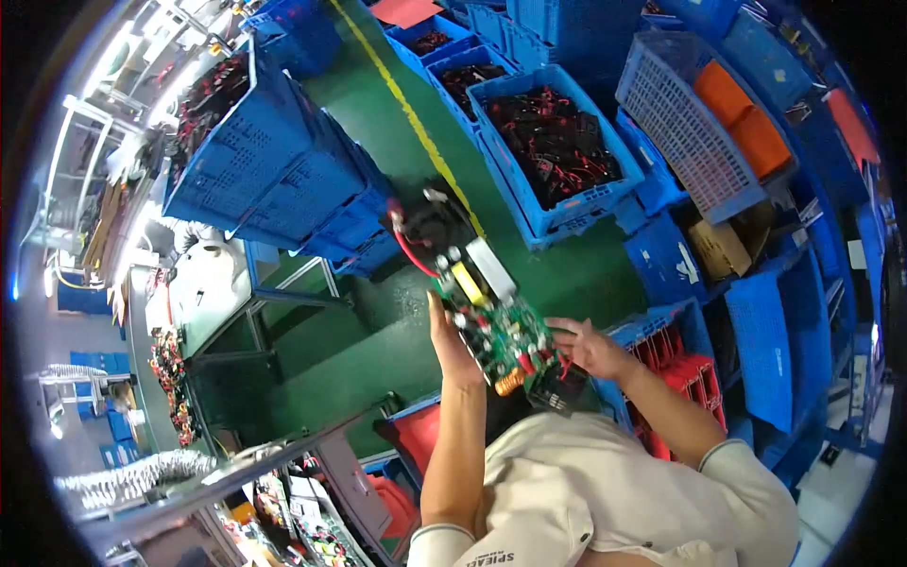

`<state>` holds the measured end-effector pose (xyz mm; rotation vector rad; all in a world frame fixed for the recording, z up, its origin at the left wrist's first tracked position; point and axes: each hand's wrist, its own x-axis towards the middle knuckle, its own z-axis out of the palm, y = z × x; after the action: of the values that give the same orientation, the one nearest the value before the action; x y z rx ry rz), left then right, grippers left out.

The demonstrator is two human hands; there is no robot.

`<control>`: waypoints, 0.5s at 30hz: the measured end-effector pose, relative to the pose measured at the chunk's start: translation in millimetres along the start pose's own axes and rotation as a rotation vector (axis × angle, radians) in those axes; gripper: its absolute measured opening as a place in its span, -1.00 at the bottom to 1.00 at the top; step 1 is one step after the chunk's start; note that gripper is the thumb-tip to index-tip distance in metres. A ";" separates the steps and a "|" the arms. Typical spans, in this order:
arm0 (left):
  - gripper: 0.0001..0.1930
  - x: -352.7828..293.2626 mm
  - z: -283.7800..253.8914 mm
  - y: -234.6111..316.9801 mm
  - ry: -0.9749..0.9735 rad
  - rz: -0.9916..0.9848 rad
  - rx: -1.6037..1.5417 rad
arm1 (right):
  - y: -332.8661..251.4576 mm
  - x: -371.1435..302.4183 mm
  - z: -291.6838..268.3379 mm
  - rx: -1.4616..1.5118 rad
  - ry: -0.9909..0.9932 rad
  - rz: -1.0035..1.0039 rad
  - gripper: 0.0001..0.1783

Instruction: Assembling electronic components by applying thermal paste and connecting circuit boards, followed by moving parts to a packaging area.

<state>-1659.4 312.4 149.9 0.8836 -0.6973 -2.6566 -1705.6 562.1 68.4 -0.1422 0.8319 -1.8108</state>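
A green circuit board [510, 331] is held in front of my body, tilted away from me. It carries a yellow block-shaped part, a silver metal heat sink [491, 268] and a copper coil [510, 382]. At its far end hang a black part [436, 227] and a thick red wire. My left hand [455, 348] grips the left edge, thumb up along the side, its other fingers hidden underneath. On the opposite edge, my right hand [588, 350] has its fingers bent against the board beside short red wires. Below them, a dark box-like part [557, 389] sits at the near end.
Ahead to the right stands a blue crate [605, 194] full of black parts with red wires. Stacked blue crates [283, 180] rise at the left, near a workbench [210, 312]. Crates with red dividers [675, 373] are close on my right. A yellow line [397, 90] crosses the green floor.
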 end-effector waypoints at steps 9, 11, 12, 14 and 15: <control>-0.56 270.0 151.3 153.3 -0.160 0.215 -0.062 | -139.4 194.4 -7.3 0.431 -0.138 0.144 -0.07; -0.54 329.6 170.5 192.2 -0.185 0.179 -0.047 | -197.4 242.2 -5.9 0.003 -0.083 -0.007 -0.20; -0.52 365.4 184.5 212.1 -0.210 0.176 -0.045 | -200.2 264.4 -21.4 0.165 -0.109 -0.045 -0.33; -0.49 428.7 212.1 241.5 -0.346 0.186 -0.112 | -240.1 323.4 -28.3 0.104 -0.049 -0.147 -0.33; -0.48 454.3 231.9 254.1 -0.444 0.185 -0.126 | -263.9 353.5 -30.3 0.044 0.011 -0.217 -0.33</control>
<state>-2135.5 7.1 219.2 0.1812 -0.6556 -2.7077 -2070.4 314.5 102.0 -0.1999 0.8088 -2.0332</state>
